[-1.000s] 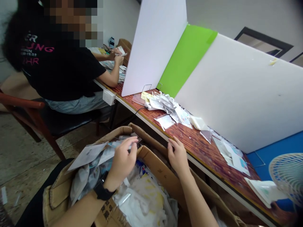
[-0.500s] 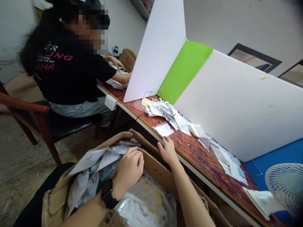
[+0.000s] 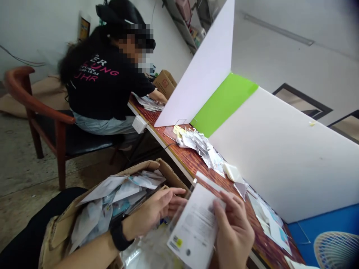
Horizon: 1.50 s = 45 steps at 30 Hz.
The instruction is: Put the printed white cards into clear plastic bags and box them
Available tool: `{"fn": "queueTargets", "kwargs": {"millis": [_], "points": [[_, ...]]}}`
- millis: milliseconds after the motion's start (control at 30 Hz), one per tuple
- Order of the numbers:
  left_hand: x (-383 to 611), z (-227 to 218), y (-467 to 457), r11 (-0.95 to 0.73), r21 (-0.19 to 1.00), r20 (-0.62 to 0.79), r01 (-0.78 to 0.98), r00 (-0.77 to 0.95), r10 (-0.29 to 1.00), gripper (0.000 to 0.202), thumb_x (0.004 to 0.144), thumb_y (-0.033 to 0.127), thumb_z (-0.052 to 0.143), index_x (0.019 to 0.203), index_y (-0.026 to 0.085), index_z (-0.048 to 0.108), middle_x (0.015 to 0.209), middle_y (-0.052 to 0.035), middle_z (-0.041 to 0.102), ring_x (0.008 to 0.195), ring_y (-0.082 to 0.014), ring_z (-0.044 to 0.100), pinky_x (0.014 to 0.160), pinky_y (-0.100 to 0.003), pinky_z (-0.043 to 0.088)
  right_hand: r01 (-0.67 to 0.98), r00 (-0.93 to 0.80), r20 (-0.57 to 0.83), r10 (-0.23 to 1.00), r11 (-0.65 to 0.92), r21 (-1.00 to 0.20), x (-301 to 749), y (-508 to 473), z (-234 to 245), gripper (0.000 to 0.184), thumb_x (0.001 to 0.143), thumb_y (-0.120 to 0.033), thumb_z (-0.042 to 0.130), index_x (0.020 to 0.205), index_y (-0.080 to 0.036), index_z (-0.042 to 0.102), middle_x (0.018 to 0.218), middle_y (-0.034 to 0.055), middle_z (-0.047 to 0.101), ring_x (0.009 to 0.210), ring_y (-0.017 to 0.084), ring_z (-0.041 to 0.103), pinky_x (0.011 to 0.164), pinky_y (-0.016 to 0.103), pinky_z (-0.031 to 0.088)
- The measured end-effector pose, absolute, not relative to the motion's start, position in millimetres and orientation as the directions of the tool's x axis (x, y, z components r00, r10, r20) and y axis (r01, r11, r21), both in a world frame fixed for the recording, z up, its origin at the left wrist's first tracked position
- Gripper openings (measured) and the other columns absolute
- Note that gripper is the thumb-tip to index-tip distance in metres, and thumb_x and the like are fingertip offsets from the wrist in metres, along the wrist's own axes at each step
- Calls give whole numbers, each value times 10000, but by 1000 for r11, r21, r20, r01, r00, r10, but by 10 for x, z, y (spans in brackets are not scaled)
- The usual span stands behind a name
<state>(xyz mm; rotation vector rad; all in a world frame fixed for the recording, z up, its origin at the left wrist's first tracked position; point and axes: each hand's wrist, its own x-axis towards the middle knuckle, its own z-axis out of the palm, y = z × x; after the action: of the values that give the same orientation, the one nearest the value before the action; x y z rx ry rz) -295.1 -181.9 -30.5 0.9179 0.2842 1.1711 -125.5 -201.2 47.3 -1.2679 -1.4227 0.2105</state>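
My right hand [image 3: 234, 224] is closed on a flat clear plastic packet with a white printed card [image 3: 193, 220] in it, thumb on the front face. The card carries lines of small text and a yellow mark near its lower corner. Beside the packet's left edge, my left hand [image 3: 165, 203] has its fingers stretched out; whether they touch the packet I cannot tell. A dark watch [image 3: 120, 232] is on the left wrist. Below both hands stands an open cardboard box [image 3: 53, 233], holding several filled packets [image 3: 123, 190] and a bundle of clear plastic bags [image 3: 148, 248].
A heap of packets [image 3: 196, 142] lies along the wooden table [image 3: 179, 157], in front of white partition boards [image 3: 280, 157]. A white fan [image 3: 336, 248] stands at the right. Another person [image 3: 103, 82] sits at the far left end, near a wooden chair [image 3: 60, 149].
My right hand has taken the packet from the table edge and brought it over the box. My left hand has opened its fingers and moved toward it. The view has shifted.
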Motion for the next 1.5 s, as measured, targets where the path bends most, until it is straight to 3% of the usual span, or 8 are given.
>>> {"fn": "queueTargets", "kwargs": {"millis": [67,133,300,467,767,1133,1333,1500], "points": [[-2919,-260,-1833,190,690,263,-698,486,833,411,885,429,443,1157,148,571,1007,-126,675,871,-209,640,786,-336,484,580,138,573,808,404,-708,-1284,-2051,353,156,782,-264,639,932,-235,674,1018,45,521,893,180,544,611,250,454],[-2888,-226,-1840,187,728,203,-660,468,860,323,856,349,537,1092,144,617,938,-88,682,792,-162,625,715,-264,467,609,65,549,833,403,-683,-1288,-2061,269,135,798,-255,620,920,-241,674,1008,47,514,832,164,548,587,247,454],[-2843,-228,-1823,166,787,48,-594,327,944,245,797,330,613,920,127,670,793,-36,648,701,-134,564,640,-239,430,668,-27,480,877,373,-644,-1281,-2058,226,135,826,-255,577,927,-243,665,1020,46,506,579,89,478,521,253,434],[-2818,-333,-1765,194,792,-25,-578,288,957,279,796,396,588,799,125,655,664,-12,608,587,-120,522,558,-241,388,650,-66,380,923,329,-685,-1298,-2039,173,146,820,-292,580,933,-232,650,1082,77,500,911,208,555,702,315,477],[-2856,-357,-1749,200,801,-91,-564,215,972,270,776,348,619,891,113,685,792,-60,671,775,-197,597,709,-302,437,512,-44,249,968,236,-826,-1348,-2036,151,139,768,-323,626,827,-203,665,1087,89,509,1081,264,507,782,345,493],[-2885,-317,-1779,230,772,-103,-593,242,965,255,777,318,611,860,90,688,803,-103,715,774,-223,640,739,-339,469,389,-50,144,988,152,-909,-1357,-2062,106,153,749,-326,654,779,-177,663,1129,116,511,1066,270,532,770,343,500],[-2919,-272,-1790,192,800,-89,-569,203,975,255,790,310,599,892,90,679,858,-116,722,775,-221,642,724,-329,474,474,-88,188,978,207,-856,-1345,-2036,40,145,744,-281,661,850,-184,644,1127,112,545,1099,284,521,877,416,454],[-2915,-231,-1787,158,808,-76,-567,166,983,362,826,426,544,897,96,676,922,-124,718,897,-227,643,871,-340,446,478,-102,416,904,412,-776,-1291,-2107,130,138,793,-128,596,879,-235,606,909,37,620,863,200,607,707,327,496]]}}
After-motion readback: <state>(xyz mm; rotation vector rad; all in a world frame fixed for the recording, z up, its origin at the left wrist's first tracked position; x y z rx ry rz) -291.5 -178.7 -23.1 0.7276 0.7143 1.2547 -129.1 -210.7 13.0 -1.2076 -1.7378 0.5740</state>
